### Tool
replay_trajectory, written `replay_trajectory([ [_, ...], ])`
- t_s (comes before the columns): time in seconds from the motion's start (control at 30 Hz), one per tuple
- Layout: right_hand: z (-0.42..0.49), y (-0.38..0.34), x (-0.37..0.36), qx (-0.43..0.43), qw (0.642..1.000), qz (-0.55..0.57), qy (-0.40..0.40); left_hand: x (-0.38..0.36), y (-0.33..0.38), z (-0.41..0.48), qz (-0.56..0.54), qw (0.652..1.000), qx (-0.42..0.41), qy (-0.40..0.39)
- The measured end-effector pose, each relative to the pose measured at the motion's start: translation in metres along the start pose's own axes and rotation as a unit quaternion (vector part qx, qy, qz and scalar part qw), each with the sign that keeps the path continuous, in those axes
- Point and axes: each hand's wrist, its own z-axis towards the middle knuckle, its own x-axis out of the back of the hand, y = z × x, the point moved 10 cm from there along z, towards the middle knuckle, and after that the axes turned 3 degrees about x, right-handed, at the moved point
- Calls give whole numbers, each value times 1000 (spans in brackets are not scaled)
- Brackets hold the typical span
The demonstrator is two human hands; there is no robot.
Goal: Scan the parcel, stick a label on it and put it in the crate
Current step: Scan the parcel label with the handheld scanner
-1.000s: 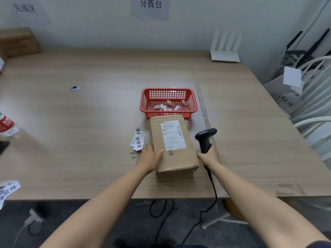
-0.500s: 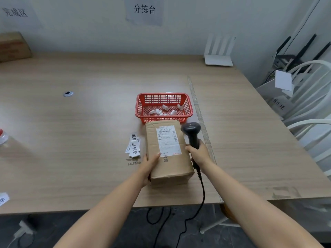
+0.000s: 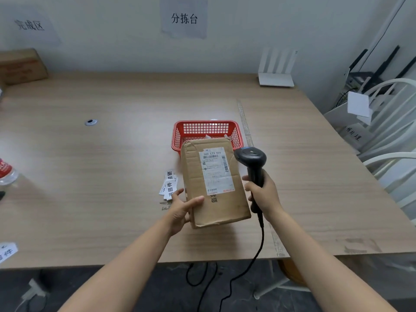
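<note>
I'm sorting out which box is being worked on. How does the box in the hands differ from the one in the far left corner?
The parcel is gripped by the left hand beside the scanner; the corner box sits untouched by the wall. The parcel carries a white shipping label; the corner box shows only blurred red print. The parcel is creased; the corner box's state is unclear. Both are brown cardboard.

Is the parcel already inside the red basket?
No, the parcel is in front of the red basket, gripped by the left hand, while the right hand holds the scanner.
</note>
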Motion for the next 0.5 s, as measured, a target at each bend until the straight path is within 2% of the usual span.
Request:
replay_trajectory([
  [0.1, -16, -8, -4, -8, 998, 60, -2, -5, 3, -1, 1, 1000, -5, -5],
  [0.23, -41, -19, -25, -27, 991, 115, -64, -14, 8, -3, 19, 1000, -18, -12],
  [0.5, -56, -36, -25, 23, 998, 30, -40, -20, 12, -5, 23, 999, -30, -11],
])
